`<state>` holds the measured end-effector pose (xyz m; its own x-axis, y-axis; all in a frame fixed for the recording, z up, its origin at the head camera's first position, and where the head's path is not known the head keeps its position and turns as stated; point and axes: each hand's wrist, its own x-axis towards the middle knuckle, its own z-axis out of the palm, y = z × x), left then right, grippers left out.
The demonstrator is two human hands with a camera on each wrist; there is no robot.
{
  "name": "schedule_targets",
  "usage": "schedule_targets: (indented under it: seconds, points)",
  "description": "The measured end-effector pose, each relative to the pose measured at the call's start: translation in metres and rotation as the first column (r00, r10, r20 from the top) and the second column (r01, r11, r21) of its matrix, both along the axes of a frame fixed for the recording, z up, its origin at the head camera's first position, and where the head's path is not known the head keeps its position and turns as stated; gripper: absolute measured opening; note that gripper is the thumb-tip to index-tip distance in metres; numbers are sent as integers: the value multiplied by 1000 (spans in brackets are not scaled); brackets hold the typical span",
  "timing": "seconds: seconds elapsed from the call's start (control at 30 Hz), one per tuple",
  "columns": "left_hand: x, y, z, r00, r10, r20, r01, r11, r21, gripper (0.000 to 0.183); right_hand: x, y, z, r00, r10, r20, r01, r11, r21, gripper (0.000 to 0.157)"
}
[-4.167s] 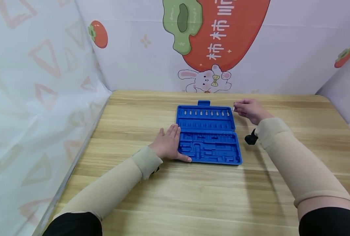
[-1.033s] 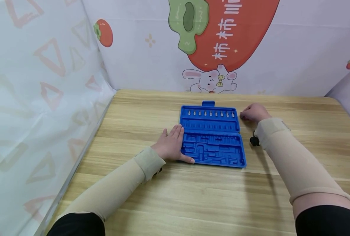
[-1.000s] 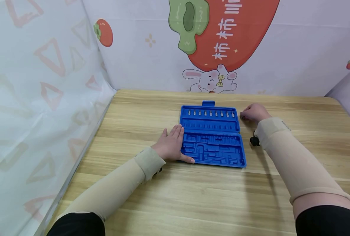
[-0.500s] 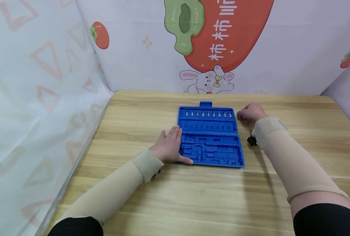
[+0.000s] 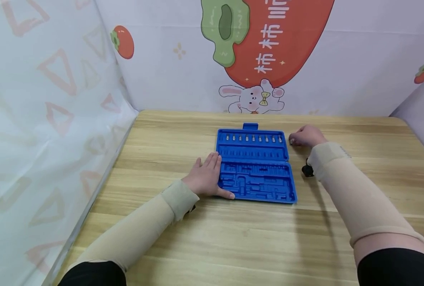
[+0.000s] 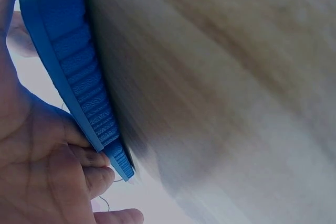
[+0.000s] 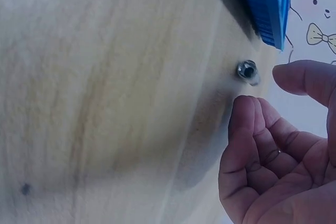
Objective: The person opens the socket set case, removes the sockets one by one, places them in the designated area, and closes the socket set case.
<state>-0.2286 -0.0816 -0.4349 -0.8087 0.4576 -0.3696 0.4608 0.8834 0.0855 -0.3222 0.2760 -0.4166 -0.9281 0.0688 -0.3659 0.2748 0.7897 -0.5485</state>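
A blue plastic tool case (image 5: 252, 153) lies unfolded on the table, with a row of small silvery bits (image 5: 253, 138) in its far half. My left hand (image 5: 204, 176) rests flat against the case's left edge, fingers straight, thumb along the near corner; the left wrist view shows the blue side wall (image 6: 79, 66) against the palm side. Beside the case's far right corner is my right hand (image 5: 307, 136). In the right wrist view, a small metal socket (image 7: 247, 71) is on the tabletop, between but apart from the thumb and bent fingers of that hand (image 7: 283, 156).
The wooden table (image 5: 212, 242) extends on all sides of the case. A printed white cloth (image 5: 169, 75) hangs behind its far edge, and another white sheet (image 5: 54, 131) runs down the left side. A black wrist camera (image 5: 307, 171) hangs under the right wrist.
About four seconds ago my right fingers pinched a small silvery piece at the case's corner; now they are lower, parted beside the socket. The left hand stays on the case.
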Motion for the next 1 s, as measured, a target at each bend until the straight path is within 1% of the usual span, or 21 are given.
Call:
schedule_targets:
  seconds: [0.13,0.27,0.4,0.5,0.57,0.67,0.9,1.0]
  points:
    - [-1,-1,0,1000,-1,-5,1,1000,7,135,1,-2,6,1000,0,-23,-1,1000,-18,44]
    - [-1,-2,0,1000,2,-4,-2,1000,-1,135,-1,-12,16,999,8,-35,-12,994,-107,54]
    - [-2,-2,0,1000,-5,-2,5,1000,-10,135,-5,-31,25,1000,-3,-4,2,975,-221,60]
    - [-1,-1,2,1000,-7,0,7,1000,-2,135,-7,-48,30,1000,-8,19,13,960,-279,58]
    - [-1,-1,2,1000,-6,3,6,1000,1,135,-8,-60,33,1000,11,24,-4,955,-298,57]
    - [0,-2,3,1000,0,4,0,1000,4,134,-10,-77,34,998,57,16,-48,943,-329,53]
    - [-1,-3,3,1000,-4,4,4,1000,2,135,-15,-115,29,995,103,-4,-94,892,-442,46]
    - [-1,-2,3,1000,-11,4,11,1000,4,136,-15,-127,27,991,132,-8,-121,884,-452,46]
